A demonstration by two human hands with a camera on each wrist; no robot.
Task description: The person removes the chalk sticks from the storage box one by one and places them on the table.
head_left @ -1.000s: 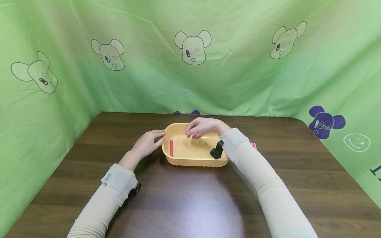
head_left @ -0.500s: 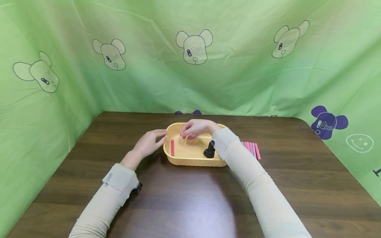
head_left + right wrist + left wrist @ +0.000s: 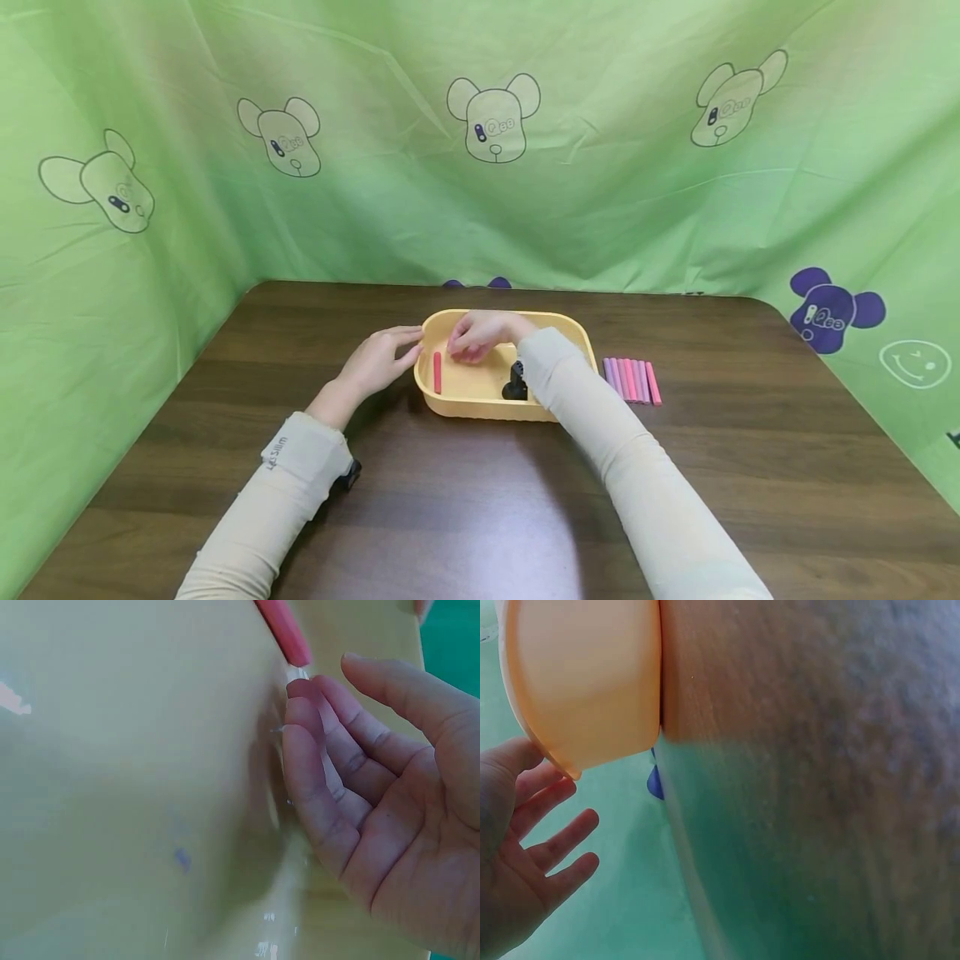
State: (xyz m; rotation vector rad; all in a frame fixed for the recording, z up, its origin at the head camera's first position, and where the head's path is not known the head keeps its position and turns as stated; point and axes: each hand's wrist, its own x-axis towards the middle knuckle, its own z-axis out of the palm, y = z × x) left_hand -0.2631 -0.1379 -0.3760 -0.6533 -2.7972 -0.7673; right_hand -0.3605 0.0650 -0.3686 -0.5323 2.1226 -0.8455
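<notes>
A yellow plastic basin (image 3: 487,409) stands on the table's far half. Inside its left end lies a short, straight pinkish-red stick (image 3: 437,372), like chalk. My left hand (image 3: 372,363) touches the basin's left rim with thumb and fingertips, its other fingers spread in the left wrist view. Over the basin's inside, my right hand (image 3: 480,335) reaches toward the left end with loosely curved fingers. The right wrist view shows nothing between its thumb and fingers; the red stick's end (image 3: 292,637) is just beyond the fingertips.
Right of the basin, several pink and purple sticks (image 3: 632,381) lie side by side in a row on the dark wooden table (image 3: 420,508). A green printed cloth (image 3: 390,208) hangs behind and along the sides. A black wrist camera (image 3: 515,383) hangs under the right sleeve.
My right hand has moved left and slightly lower inside the basin, nearer the red stick. Its sleeve uncovers the row of sticks on the right. The left hand stays at the rim.
</notes>
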